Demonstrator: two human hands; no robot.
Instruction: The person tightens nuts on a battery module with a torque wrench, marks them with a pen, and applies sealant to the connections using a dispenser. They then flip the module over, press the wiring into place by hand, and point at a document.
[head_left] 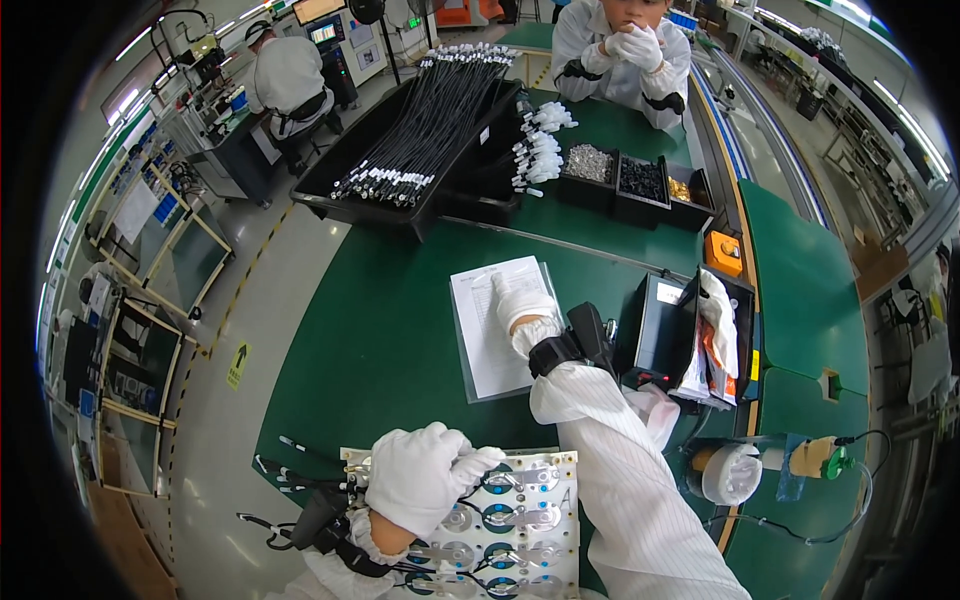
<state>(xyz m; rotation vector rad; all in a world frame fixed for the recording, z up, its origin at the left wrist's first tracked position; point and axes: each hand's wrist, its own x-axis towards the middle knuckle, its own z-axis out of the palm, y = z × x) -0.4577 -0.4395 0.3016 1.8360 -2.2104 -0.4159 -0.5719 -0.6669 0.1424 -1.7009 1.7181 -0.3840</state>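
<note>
Green mat covers the bench point(400, 340); grey floor point(250, 330) to its left with yellow tape lines and a yellow arrow sticker. Far left: racks and frames along the aisle, a seated person in white point(285, 80) at a workstation with a screen.

Left hand point(425, 478), white glove, rests on a white fixture plate point(530, 520) at the near edge. Plate carries rows of round blue-black discs with metal tabs. Fingers curled down, thumb and forefinger pinched at one disc in the top row; can't tell if it's actually gripped. Loose thin wires point(290, 470) lie just left of the plate.

Right hand point(520, 300), gloved too, is well apart from the left, forward on a paper sheet point(495, 325) in a clear sleeve. Forefinger extended and pressed to the page, other fingers folded, holding nothing. Black wrist strap with a small device on the forearm.

Beyond the sheet: big black tray point(400, 150) of black cables with white ends, more white-tipped bundles beside it, then three small black bins point(640, 185) of small parts.

Right of the hand: open black box point(720, 340) with white and orange stuff inside, small orange box point(724, 252) behind it, tape roll point(730, 472) on a holder near the bench edge.

Second person in white point(625, 50) sits across the bench, gloved hands raised. Conveyor line runs along the right.
</note>
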